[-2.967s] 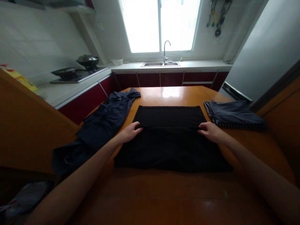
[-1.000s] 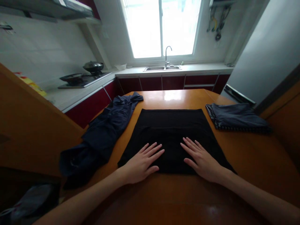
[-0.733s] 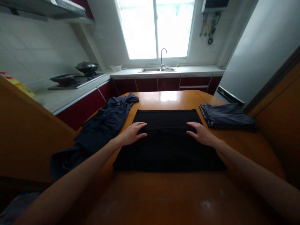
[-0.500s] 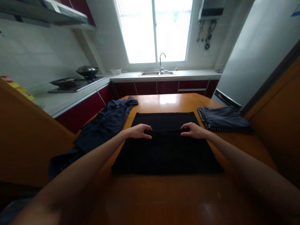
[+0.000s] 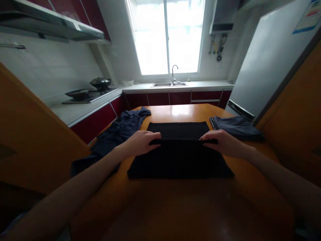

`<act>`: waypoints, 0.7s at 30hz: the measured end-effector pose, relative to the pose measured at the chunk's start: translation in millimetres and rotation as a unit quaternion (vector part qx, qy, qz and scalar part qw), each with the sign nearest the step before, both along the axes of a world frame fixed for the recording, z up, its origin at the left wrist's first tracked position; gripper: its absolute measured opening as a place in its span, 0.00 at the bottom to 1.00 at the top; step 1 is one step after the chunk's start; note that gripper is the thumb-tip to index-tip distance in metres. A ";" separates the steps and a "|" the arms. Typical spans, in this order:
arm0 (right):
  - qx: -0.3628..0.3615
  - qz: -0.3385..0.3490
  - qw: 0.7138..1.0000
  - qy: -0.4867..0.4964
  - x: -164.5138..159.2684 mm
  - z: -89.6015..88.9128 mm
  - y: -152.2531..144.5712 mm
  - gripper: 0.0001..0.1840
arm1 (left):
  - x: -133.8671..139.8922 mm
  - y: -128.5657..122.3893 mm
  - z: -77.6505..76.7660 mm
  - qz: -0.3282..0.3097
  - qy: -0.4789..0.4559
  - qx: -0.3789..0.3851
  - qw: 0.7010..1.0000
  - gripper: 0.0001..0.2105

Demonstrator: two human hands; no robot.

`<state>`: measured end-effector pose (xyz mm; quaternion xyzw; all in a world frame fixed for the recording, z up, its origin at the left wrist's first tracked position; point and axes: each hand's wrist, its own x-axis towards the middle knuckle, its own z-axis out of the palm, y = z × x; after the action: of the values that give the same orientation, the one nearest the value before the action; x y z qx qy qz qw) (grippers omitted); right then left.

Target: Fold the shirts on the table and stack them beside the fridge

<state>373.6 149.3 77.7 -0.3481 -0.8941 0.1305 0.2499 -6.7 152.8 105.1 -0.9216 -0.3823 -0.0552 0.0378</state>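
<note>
A black folded garment [image 5: 180,160] lies flat on the wooden table [image 5: 180,207] in front of me; I cannot tell which kind of garment it is. Across its middle runs a raised edge of the cloth. My left hand [image 5: 144,142] pinches this edge near its left end, fingers closed on the fabric. Near the right end, my right hand [image 5: 222,142] grips the same edge between thumb and fingers. The edge is lifted slightly between both hands, and a further black layer shows flat behind it.
Rumpled dark blue clothing [image 5: 120,129] lies along the table's left side. At the right rests a folded grey-blue garment [image 5: 237,127] with a striped edge. Behind the table are a counter with a sink [image 5: 169,84], a stove [image 5: 92,95] with pans, and a fridge [image 5: 265,63].
Both hands have closed on the black cloth's edge, which is now raised a little. The hands are slightly farther apart, and the camera view has tilted up.
</note>
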 end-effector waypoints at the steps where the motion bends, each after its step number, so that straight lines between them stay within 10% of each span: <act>1: 0.032 0.020 0.999 -0.002 0.4 7.6 -22.7 0.07 | -1.4 -22.9 4.3 -0.012 0.004 0.025 1.000 0.07; 5: 0.136 0.073 0.987 -0.048 -3.9 7.0 -122.2 0.09 | -3.7 -122.4 -6.7 -0.074 0.033 0.104 0.991 0.05; 11: 0.224 0.048 0.971 -0.066 -18.6 -76.3 -234.6 0.13 | -0.9 -245.3 -79.8 -0.091 0.044 0.151 0.983 0.12; 15: 0.195 0.028 0.978 -0.073 -17.5 -122.1 -263.3 0.11 | -7.7 -282.8 -108.5 -0.092 0.026 0.153 0.984 0.16; 21: 0.177 -0.022 0.982 -0.062 -10.9 -128.2 -278.2 0.18 | -25.4 -294.1 -115.1 -0.090 -0.048 0.162 0.981 0.17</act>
<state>362.7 -128.9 -50.5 -0.3255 -0.9088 -0.0569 0.2548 -32.1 -141.3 -10.0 -0.9304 -0.2847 -0.1635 0.1632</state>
